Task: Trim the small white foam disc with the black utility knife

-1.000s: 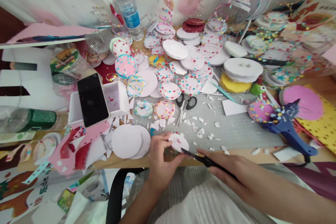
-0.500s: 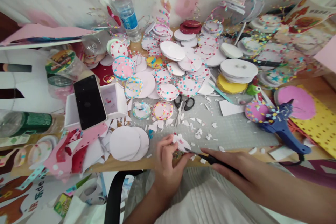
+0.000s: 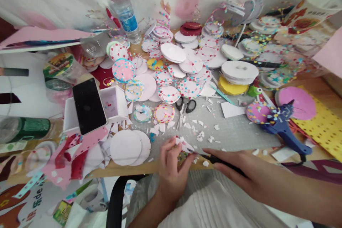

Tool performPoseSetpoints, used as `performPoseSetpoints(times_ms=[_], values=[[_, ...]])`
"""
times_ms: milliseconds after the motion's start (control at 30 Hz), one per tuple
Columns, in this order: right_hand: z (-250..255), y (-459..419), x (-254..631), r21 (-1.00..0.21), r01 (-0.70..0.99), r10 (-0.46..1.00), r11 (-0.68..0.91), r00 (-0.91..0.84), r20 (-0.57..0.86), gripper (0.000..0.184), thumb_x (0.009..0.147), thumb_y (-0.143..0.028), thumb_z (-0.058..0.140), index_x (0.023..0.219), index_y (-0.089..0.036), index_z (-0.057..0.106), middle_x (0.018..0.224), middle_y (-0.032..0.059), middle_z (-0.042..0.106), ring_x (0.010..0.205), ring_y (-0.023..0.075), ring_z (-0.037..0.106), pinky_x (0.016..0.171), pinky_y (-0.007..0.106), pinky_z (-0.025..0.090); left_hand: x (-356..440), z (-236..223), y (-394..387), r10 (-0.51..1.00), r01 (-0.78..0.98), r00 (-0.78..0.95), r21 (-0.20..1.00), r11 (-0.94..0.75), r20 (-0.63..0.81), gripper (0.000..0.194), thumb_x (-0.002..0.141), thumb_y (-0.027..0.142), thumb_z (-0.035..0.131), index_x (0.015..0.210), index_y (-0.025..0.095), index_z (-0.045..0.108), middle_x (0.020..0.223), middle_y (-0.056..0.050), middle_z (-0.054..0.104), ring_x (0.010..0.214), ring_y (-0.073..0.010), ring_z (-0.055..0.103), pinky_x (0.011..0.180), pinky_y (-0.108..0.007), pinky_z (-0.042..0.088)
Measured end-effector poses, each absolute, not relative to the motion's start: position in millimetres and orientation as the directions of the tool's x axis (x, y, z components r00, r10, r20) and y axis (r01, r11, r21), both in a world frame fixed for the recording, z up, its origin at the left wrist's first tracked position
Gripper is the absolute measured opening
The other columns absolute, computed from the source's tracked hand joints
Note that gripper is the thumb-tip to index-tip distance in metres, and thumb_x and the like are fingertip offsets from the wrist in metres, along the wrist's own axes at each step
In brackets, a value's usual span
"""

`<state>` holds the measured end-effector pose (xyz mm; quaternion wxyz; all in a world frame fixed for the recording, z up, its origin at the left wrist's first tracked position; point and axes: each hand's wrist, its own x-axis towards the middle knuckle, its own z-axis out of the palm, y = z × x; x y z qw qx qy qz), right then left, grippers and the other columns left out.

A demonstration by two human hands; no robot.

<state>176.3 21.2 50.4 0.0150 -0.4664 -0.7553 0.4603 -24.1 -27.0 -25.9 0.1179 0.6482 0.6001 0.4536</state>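
My left hand (image 3: 171,162) is closed around a small white disc (image 3: 186,145) with pinkish marks at the desk's front edge. Part of the disc is hidden by the fingers, and coloured bits show beneath it. My right hand (image 3: 235,160) grips the black handle of a craft knife (image 3: 213,159). The blade points left, and its tip is at the disc's right edge, close to my left thumb; whether it touches cannot be made out. Black-handled scissors (image 3: 190,106) lie just beyond the hands, among white scraps (image 3: 200,135).
Several round white discs (image 3: 125,148) lie at the left of the hands. Decorated discs (image 3: 169,93) crowd the back. A phone (image 3: 89,106) rests on a white box (image 3: 120,101). On the right lies a blue glue gun (image 3: 290,137). A water bottle (image 3: 128,19) stands behind.
The knife and right hand have shifted slightly left, and the disc looks tilted a little more edge-on. The whole view has moved slightly. Both hands keep their holds.
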Motion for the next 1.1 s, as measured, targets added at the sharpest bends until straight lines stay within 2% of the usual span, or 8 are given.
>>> performPoseSetpoints(times_ms=[233,600,867,967,1100], values=[[45.4,19.9,175.4,-0.668,0.717,0.704,0.198,-0.578,-0.413,0.040,0.098,-0.032,0.039,0.132,-0.020,0.059,0.108,0.0106,0.076,0.089,0.0255,0.075,0.073,0.034,0.060,-23.1,-25.3,-27.7,0.882,0.689,-0.113,0.676,-0.262,0.457,0.033,0.082,0.019,0.073,0.111,0.017,0.059,0.108,-0.010,0.062,0.106,-0.0238,0.066,0.088,-0.038,0.059],[40.7,26.2,168.6,-0.652,0.728,0.636,0.212,-0.610,-0.474,0.045,0.100,-0.032,0.034,0.138,-0.016,0.051,0.122,0.0145,0.069,0.102,0.0303,0.071,0.084,0.045,0.057,-31.8,-26.7,-25.0,0.882,0.645,-0.164,0.725,-0.243,0.441,0.033,0.079,0.022,0.077,0.106,0.016,0.059,0.107,-0.010,0.063,0.101,-0.0218,0.067,0.084,-0.036,0.059],[34.7,35.9,164.6,-0.674,0.700,0.627,0.235,-0.639,-0.445,0.044,0.100,-0.030,0.035,0.138,-0.014,0.052,0.122,0.0158,0.069,0.104,0.0309,0.069,0.084,0.046,0.056,-39.9,-29.1,-19.8,0.894,0.600,-0.203,0.772,-0.210,0.400,0.037,0.076,0.022,0.079,0.106,0.015,0.058,0.105,-0.009,0.064,0.099,-0.0213,0.067,0.083,-0.037,0.059],[30.7,39.4,165.3,-0.689,0.683,0.617,0.242,-0.656,-0.434,0.045,0.100,-0.032,0.035,0.138,-0.015,0.051,0.120,0.0161,0.069,0.102,0.0308,0.069,0.083,0.045,0.056,-41.7,-27.2,-19.9,0.891,0.637,-0.196,0.744,-0.202,0.410,0.037,0.074,0.022,0.081,0.103,0.015,0.058,0.102,-0.009,0.066,0.099,-0.0228,0.067,0.091,-0.044,0.056],[25.4,41.0,166.8,-0.713,0.663,0.588,0.229,-0.678,-0.442,0.045,0.101,-0.034,0.034,0.139,-0.016,0.049,0.119,0.0143,0.070,0.102,0.0302,0.069,0.081,0.045,0.055,-44.8,-23.4,-20.3,0.886,0.711,-0.143,0.669,-0.218,0.441,0.039,0.072,0.021,0.082,0.101,0.014,0.058,0.099,-0.009,0.070,0.098,-0.0240,0.069,0.106,-0.056,0.042]])
